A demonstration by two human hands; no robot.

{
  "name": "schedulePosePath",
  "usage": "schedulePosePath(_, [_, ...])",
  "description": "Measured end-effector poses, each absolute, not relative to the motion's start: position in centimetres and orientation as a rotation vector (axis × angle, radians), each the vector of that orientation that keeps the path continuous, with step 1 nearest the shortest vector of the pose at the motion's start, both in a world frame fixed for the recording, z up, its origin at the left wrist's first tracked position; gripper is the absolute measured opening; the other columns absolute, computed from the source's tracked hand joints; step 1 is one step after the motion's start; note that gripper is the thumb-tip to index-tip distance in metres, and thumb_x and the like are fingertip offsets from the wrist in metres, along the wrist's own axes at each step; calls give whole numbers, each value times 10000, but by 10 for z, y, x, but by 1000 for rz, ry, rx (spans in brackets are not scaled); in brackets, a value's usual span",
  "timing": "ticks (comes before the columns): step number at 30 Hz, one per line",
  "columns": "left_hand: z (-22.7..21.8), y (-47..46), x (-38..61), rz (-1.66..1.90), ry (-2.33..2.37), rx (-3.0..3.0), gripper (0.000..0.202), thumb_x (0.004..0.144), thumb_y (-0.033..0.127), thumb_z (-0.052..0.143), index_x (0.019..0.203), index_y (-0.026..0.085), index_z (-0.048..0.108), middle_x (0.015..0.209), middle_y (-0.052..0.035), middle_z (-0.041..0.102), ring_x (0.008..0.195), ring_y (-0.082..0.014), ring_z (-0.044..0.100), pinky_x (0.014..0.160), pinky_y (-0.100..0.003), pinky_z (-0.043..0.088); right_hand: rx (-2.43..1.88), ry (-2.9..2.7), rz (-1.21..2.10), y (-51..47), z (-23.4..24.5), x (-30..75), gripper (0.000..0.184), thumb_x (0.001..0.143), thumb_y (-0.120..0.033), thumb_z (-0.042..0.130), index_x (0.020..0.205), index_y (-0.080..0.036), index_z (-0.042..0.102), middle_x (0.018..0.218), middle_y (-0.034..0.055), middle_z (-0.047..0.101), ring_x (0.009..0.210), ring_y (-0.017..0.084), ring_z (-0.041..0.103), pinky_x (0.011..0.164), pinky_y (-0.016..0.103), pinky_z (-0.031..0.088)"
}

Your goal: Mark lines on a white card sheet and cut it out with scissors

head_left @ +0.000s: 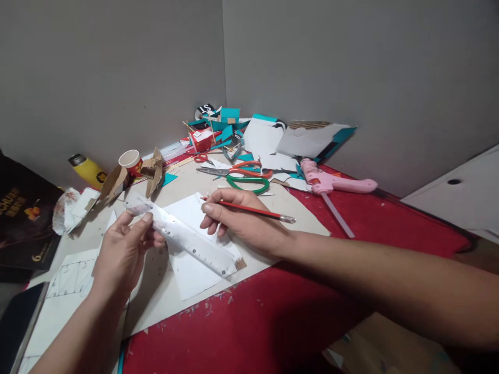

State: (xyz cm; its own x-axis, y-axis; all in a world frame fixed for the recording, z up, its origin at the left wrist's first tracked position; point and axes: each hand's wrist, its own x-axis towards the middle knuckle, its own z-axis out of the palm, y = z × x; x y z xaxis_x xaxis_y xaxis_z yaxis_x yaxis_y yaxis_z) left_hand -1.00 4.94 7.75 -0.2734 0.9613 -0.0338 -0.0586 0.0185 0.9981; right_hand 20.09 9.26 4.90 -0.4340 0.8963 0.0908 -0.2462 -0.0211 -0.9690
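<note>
My left hand [130,244] grips the upper left end of a clear plastic ruler [195,250] between thumb and fingers. The ruler slants down to the right over a white sheet [183,275], and I cannot tell whether it touches the sheet. In my right hand [234,215] is a red pencil [253,209], held near its tip, its silvery end pointing right. The pencil's tip is near the sheet's upper edge. Beneath the sheet lies a pale board [148,311]. A small brown corrugated piece [241,264] shows at the ruler's lower right end.
Orange-handled scissors [249,170] and green-handled scissors [249,184] lie behind my right hand. A pink glue gun [335,182] rests at the right on the red tabletop [405,223]. Scraps are heaped in the corner. A paper cup [131,162], yellow bottle [88,169] and drawn-on paper [72,278] are leftward.
</note>
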Motion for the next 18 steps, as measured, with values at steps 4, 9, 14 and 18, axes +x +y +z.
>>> schedulePosePath(4, [70, 52, -10, 1406, 1378, 979, 281, 722, 215, 770, 956, 180, 619, 584, 34, 693, 466, -87, 600, 488, -157, 490, -710, -1550, 1674, 89, 44, 201, 173, 849, -332, 679, 857, -165, 634, 724, 9, 693, 598, 94, 612, 518, 182, 456])
schedulePosePath(9, [69, 51, -9, 1393, 1345, 965, 266, 736, 208, 761, 960, 168, 623, 663, 3, 721, 524, -96, 617, 524, -178, 522, -719, -1681, 1758, 90, 43, 204, 86, 852, -227, 657, 907, -166, 631, 682, -13, 668, 566, 96, 623, 505, 181, 456])
schedulePosePath(14, [72, 56, -16, 1495, 1320, 958, 275, 717, 182, 758, 963, 171, 635, 650, 33, 692, 525, -86, 610, 518, -165, 521, -705, -1677, 1785, 95, 45, 206, 86, 869, -237, 638, 912, -165, 617, 728, 16, 686, 582, 92, 615, 492, 170, 465])
schedulePosePath(18, [73, 60, -22, 1520, 1305, 966, 386, 700, 141, 755, 1065, 190, 638, 629, 37, 688, 510, -90, 611, 516, -168, 526, -691, -1695, 1746, 96, 44, 208, 99, 876, -247, 629, 927, -162, 619, 737, 22, 692, 575, 88, 610, 490, 168, 458])
